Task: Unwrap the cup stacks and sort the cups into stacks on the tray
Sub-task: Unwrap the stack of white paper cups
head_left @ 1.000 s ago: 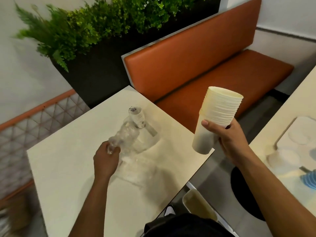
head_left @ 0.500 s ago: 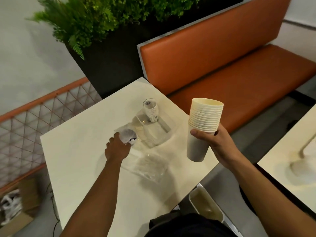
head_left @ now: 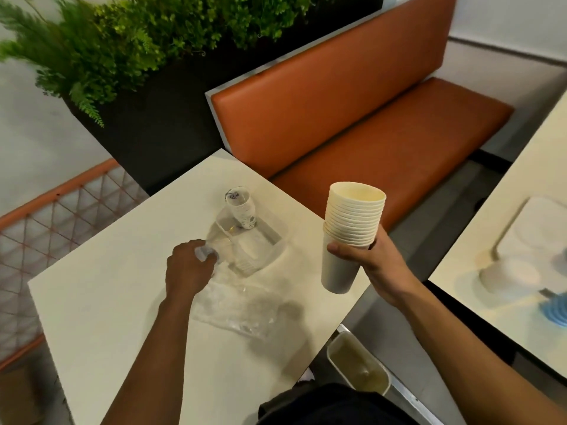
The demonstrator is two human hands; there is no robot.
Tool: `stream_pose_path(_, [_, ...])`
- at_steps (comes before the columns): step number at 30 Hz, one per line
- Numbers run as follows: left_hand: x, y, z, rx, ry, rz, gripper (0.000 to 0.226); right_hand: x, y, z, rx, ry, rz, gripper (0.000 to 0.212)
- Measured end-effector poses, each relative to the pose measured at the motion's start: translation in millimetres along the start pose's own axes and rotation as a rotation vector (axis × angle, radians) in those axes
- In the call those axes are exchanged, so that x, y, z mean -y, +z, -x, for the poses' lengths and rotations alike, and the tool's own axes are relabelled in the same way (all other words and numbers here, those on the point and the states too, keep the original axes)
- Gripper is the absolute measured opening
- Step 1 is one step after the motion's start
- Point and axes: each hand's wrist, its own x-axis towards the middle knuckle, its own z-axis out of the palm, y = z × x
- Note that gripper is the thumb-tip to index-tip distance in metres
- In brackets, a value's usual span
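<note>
The right hand [head_left: 368,262] holds a tall stack of paper cups [head_left: 352,222]. Its fingers and thumb wrap round the stack, which is up in the air, past the edge of the white table [head_left: 107,302]. The left hand [head_left: 187,268] is down on the table, its fingers curled round some clear cups [head_left: 204,252] at the near side of the clear tray [head_left: 283,237]. How many it holds is too blurry to tell. A small cup stack [head_left: 242,210] stands at the far end of the tray, leaning a bit. A crinkly plastic wrap [head_left: 239,308] lies flat on the table, just in front of the tray. An orange bench [head_left: 352,111] is behind the table.
</note>
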Motion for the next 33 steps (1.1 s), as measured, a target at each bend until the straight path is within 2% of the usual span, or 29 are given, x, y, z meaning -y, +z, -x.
stream_pose_path(2, [-40.0, -4.5, 20.9, -0.021, 0.080, 0.198, 0.036, 4.2, -11.9, 9.1, -0.019, 0.010, 0.005, 0.092])
stream_pose_path(5, [-96.6, 2.6, 55.3, 0.160, 0.268, 0.423, 0.036, 14.4, -31.0, 29.1, -0.064, 0.018, 0.040, 0.090])
stream_pose_path(10, [-191.9, 31.3, 127.2, 0.577, 0.610, 0.441, 0.041, 28.7, -69.7, 78.7, -0.194, 0.008, 0.170, 0.077])
stream_pose_path(13, [-234.1, 62.2, 167.1, 0.731, 0.719, 0.425, 0.050, 28.6, -100.0, 112.5, -0.296, 0.012, 0.194, 0.078])
stream_pose_path(16, [-261.0, 87.3, 193.3, 0.801, 0.751, 0.450, 0.052, 26.0, -130.3, 144.1, -0.403, 0.018, 0.195, 0.078])
stream_pose_path(20, [-289.3, 116.6, 227.6, 0.853, 0.785, 0.470, 0.050, 15.0, -167.0, 185.4, -0.532, 0.034, 0.195, 0.093])
stream_pose_path(25, [-310.7, 167.8, 275.9, 0.933, 0.781, 0.448, 0.050, -7.9, -206.1, 238.0, -0.677, 0.050, 0.153, 0.099])
stream_pose_path(33, [-344.1, 254.0, 346.7, 1.041, 0.667, 0.453, 0.048, -48.7, -280.4, 291.5, -0.898, 0.098, 0.146, 0.087])
